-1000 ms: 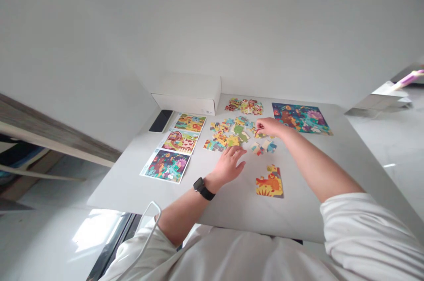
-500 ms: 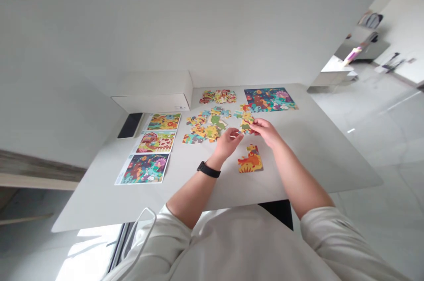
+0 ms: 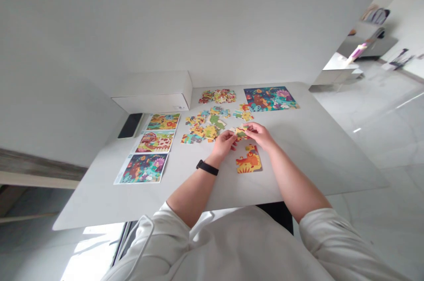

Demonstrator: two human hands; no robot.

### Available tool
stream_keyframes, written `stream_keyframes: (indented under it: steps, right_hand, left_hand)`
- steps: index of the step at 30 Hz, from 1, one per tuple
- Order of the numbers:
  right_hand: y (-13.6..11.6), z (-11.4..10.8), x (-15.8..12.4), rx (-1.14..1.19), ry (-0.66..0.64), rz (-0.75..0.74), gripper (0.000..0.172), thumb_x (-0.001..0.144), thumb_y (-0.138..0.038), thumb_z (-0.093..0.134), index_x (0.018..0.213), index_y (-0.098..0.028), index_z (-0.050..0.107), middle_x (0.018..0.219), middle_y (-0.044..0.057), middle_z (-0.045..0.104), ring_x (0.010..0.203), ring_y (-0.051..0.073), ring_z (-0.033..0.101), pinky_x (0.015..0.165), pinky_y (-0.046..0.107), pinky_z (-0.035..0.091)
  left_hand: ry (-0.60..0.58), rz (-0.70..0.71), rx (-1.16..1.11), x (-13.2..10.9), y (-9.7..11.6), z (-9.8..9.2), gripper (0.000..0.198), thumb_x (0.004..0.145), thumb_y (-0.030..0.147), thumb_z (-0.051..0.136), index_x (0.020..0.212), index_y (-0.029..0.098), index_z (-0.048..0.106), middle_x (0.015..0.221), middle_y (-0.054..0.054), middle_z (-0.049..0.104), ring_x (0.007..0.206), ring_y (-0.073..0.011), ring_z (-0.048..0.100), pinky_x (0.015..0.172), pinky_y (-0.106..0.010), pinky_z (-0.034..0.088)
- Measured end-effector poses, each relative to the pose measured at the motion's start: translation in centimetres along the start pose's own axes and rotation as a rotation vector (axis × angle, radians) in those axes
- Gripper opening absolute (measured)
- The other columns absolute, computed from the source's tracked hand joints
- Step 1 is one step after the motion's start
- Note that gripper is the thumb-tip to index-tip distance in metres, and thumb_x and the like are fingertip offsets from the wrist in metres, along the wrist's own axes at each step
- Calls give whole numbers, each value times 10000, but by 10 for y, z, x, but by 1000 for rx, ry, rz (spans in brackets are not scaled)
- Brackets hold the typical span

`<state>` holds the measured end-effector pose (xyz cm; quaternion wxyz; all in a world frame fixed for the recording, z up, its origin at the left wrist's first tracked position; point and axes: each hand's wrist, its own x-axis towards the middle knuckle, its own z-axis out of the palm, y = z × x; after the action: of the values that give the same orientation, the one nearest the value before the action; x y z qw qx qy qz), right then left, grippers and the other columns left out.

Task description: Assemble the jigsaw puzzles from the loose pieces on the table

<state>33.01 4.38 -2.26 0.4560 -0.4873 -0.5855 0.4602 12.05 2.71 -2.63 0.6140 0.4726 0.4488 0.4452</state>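
Observation:
My left hand and my right hand meet over the white table, fingers pinched on a small jigsaw piece held between them. Just below the hands lies a joined orange and yellow puzzle section. A spread of loose colourful pieces lies left of and beyond my hands. A black watch is on my left wrist.
A finished blue puzzle lies at the far right, a small heap of pieces beside it. Three picture cards lie in a column at the left, near a black phone and a white box.
My right hand came back from the far loose pieces with a piece, and my left hand rose from the table to meet it. Both hands now hold the piece close above the orange section.

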Motion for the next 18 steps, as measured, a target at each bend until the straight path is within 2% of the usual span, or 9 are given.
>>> stream_keyframes:
  steps: [5,9,11,14,18]
  right_hand:
    - [2,-8,0,-41,-20,-13,474,800,-560,829,1142,-245,732,888,18,694,776,200,665,747,336,566]
    - [-2,-23,-3,-64,-25,1,457,795,-542,842,1118,-242,721,893,12,693,737,188,671,737,334,566]
    - [-3,-32,-5,-79,-32,16,455,779,-535,854,1097,-242,714,885,7,695,720,186,674,721,329,558]
    - [-5,-40,-7,-110,-35,35,453,757,-533,863,1068,-245,704,850,-6,691,704,187,675,702,319,545]
    - [-5,-43,-7,-146,-39,48,437,760,-534,847,1059,-251,700,863,-9,693,707,185,675,717,320,544]
  left_hand:
    - [-22,-38,40,3,-3,0,461,799,586,855,870,200,612,777,-24,725,610,-123,656,495,-211,528]
    - [-24,8,128,-1,-3,0,420,882,541,796,1094,197,683,851,-37,745,646,-127,664,523,-214,546]
    - [3,80,216,-4,-3,0,401,904,491,778,1169,205,687,917,-39,743,682,-128,668,541,-214,550]
    - [26,243,410,-10,-3,-1,293,909,365,761,1156,213,715,1041,-56,746,780,-134,684,611,-215,554]
    - [19,439,667,-14,-4,-2,250,895,235,730,1144,219,752,1129,-82,738,964,-192,710,798,-296,596]
